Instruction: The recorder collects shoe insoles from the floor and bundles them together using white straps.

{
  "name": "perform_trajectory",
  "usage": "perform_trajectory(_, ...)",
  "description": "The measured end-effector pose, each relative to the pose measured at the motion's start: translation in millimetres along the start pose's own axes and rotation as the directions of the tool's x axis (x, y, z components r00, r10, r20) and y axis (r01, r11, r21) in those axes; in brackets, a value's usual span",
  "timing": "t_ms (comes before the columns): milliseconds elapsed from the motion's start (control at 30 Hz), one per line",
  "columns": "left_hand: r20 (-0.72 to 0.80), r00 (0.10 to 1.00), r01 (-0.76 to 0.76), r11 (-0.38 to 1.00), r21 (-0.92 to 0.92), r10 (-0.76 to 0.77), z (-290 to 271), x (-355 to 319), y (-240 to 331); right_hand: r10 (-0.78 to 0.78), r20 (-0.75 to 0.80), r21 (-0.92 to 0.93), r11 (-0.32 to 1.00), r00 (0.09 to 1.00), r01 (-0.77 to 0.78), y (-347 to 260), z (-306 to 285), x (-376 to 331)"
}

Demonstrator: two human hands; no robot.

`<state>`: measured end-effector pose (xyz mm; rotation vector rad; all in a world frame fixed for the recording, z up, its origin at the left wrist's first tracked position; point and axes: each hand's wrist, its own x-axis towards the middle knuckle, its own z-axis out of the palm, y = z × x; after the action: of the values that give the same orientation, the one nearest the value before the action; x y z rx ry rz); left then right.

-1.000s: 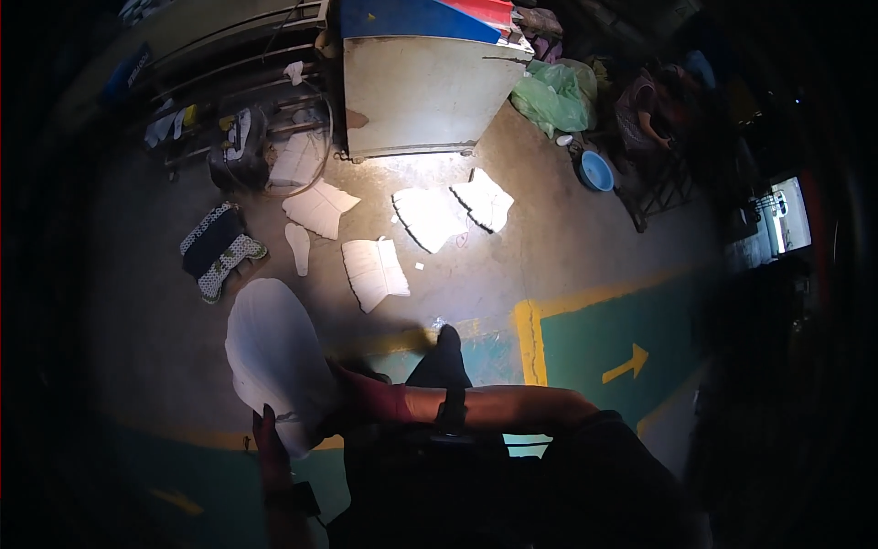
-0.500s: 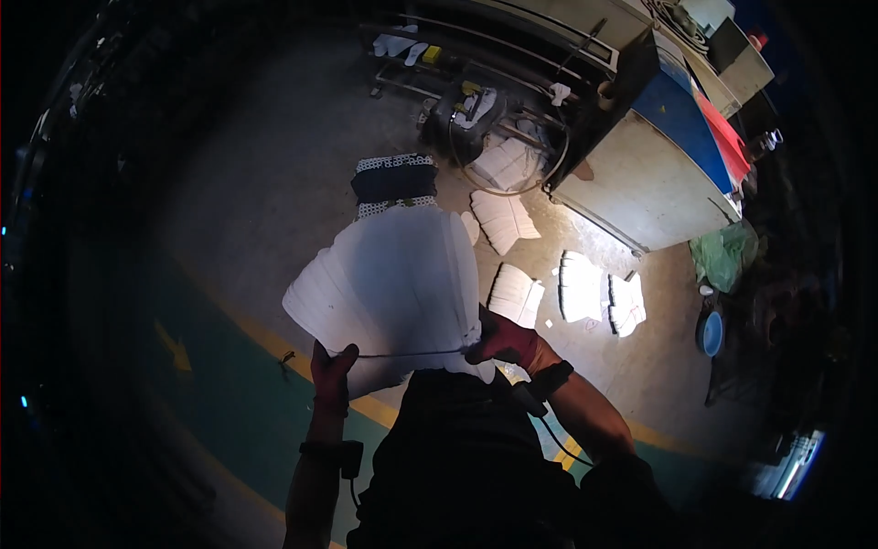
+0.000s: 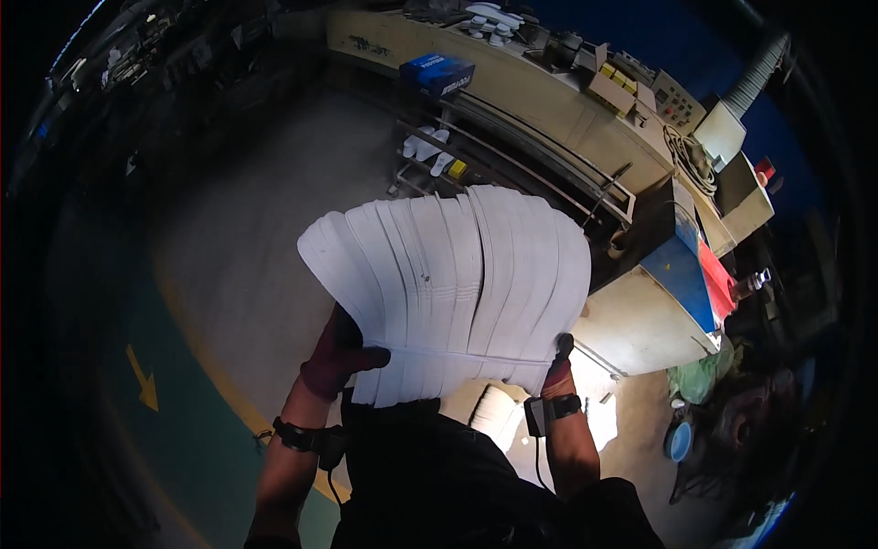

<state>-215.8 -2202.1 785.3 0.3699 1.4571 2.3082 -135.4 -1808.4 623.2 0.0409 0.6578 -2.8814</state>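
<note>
A thick bundle of white shoe insoles (image 3: 448,274), stacked side by side and fanned at the top, is held up in front of me. A thin cord (image 3: 457,354) runs round its narrower lower part. My left hand (image 3: 337,355), in a dark red glove, grips the bundle's lower left edge with the thumb in front. At the lower right edge my right hand (image 3: 558,366), gloved too, closes on the other end; most of its fingers are hidden. Beneath the bundle, another white bundle (image 3: 495,412) lies on the floor, partly covered by it.
Beyond the bundle stands a long beige machine (image 3: 549,110) with a low metal rack carrying loose white soles (image 3: 425,146). A blue box (image 3: 437,75) sits on it. To the right are a blue-and-red topped cabinet (image 3: 640,311), a green plastic bag (image 3: 700,375) and a blue basin (image 3: 679,441).
Both hands have raised the insole bundle and turned its layered side into view. My view has swung toward the machine, and the bundle now covers several floor bundles.
</note>
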Motion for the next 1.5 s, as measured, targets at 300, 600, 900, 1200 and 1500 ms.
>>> perform_trajectory(300,0.268,0.925,0.277,0.961,0.013,-0.27,-67.3,100.3,-21.9,-0.271,-0.489,-0.071,0.96,0.829,0.272,75.4,-22.3,-14.4)
perform_trajectory(600,0.518,0.707,0.519,0.851,0.084,-0.482,-88.4,117.9,-6.7,-0.491,-0.621,-0.187,0.85,0.611,0.493,189.7,20.2,-62.8)
perform_trajectory(900,0.749,0.66,-0.128,0.973,0.191,-0.06,-131.8,121.8,-52.6,-0.541,-0.732,-0.308,0.805,0.415,0.507,245.3,41.4,-75.5)
perform_trajectory(1200,0.58,0.568,0.571,0.787,0.233,-0.584,-80.6,119.3,5.3,-0.481,-0.702,-0.219,0.847,0.525,0.484,239.2,64.9,-57.5)
perform_trajectory(1500,0.586,0.546,0.532,0.789,0.309,-0.598,-92.2,134.2,-7.7,-0.604,-0.7,-0.521,0.796,0.38,0.307,285.7,22.9,-90.7)
